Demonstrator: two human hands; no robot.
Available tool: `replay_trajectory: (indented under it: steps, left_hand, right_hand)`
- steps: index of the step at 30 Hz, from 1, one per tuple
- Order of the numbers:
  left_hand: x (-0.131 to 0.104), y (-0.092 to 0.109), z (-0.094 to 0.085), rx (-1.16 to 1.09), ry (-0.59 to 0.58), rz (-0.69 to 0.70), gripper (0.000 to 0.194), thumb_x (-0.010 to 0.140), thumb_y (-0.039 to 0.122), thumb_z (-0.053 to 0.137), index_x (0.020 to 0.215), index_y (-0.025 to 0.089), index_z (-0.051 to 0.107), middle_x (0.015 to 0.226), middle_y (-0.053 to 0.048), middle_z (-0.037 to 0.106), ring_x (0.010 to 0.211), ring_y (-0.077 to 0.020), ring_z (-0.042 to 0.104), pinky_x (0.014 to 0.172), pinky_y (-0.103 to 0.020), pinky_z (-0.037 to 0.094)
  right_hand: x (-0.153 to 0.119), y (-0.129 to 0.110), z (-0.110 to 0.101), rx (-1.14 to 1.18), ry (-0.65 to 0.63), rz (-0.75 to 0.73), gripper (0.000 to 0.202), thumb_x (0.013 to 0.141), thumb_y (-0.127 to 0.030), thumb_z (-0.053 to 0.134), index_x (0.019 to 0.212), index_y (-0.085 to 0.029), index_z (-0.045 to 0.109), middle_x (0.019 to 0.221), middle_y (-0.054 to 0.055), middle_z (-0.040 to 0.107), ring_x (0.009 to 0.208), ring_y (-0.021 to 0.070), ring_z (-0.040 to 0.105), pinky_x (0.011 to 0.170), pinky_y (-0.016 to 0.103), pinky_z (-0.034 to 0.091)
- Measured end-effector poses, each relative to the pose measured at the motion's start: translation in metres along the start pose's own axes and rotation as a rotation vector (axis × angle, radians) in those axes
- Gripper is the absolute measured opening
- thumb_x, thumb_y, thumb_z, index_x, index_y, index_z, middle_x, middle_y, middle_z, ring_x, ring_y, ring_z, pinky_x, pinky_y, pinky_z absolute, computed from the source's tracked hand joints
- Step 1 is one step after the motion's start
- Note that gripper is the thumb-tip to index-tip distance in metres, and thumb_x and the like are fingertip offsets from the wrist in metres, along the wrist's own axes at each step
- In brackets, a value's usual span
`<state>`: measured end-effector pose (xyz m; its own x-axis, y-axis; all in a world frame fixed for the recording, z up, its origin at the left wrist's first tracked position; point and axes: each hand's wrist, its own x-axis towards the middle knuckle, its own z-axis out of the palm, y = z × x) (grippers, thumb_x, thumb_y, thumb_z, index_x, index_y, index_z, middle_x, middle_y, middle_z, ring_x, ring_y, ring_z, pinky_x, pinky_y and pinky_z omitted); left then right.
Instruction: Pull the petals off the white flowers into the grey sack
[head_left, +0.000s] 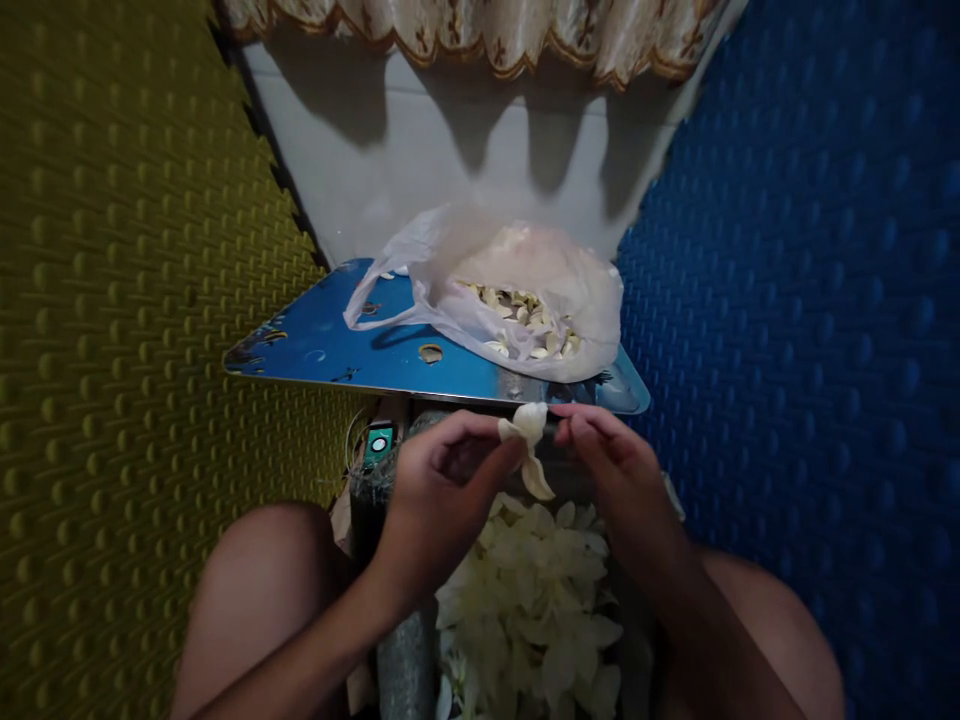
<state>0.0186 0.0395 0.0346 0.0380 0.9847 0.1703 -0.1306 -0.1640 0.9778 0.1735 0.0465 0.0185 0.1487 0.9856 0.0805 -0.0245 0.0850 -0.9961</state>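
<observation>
Between the thumb and fingers of my left hand (450, 480) is a pale cream flower (531, 425), with one petal hanging down. My right hand (607, 450) is just right of it, its thumb and index finger brought together close to the flower's top; whether they pinch anything is too small to tell. Below both hands lies a heap of pale flowers (540, 600) between my knees. Beyond the hands, a white plastic bag (585, 300) lies open on a blue tabletop (337, 345), with loose petals (525, 315) inside.
A device with a lit green screen (380, 443) is left of my left hand. Yellow textured matting (150, 300) stands at the left, blue matting (810, 300) at the right. A scalloped curtain (480, 30) hangs over the pale wall behind the table.
</observation>
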Motion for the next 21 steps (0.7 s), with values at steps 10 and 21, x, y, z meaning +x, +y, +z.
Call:
replay_trajectory:
  steps: [10,21]
  left_hand:
    - [-0.002,-0.002,0.002,0.148,-0.07,0.207,0.007,0.078,0.013,0.06,0.073,0.017,0.064,0.092,-0.005,0.066,0.093,-0.0182,0.061,0.084,-0.028,0.048]
    - [0.012,-0.008,-0.003,-0.072,-0.11,-0.211,0.054,0.067,0.018,0.072,0.118,0.016,0.057,0.071,-0.001,0.071,0.058,-0.01,0.064,0.053,-0.016,0.048]
  right_hand:
    - [-0.004,0.001,0.01,0.304,0.046,0.157,0.028,0.081,-0.047,0.053,0.071,-0.022,0.06,0.07,0.002,0.061,0.064,0.017,0.057,0.058,0.028,0.045]
    - [-0.012,-0.013,0.0,-0.259,-0.19,0.003,0.031,0.09,-0.044,0.04,0.078,-0.022,0.059,0.07,-0.001,0.055,0.066,0.0151,0.051,0.058,0.025,0.038]
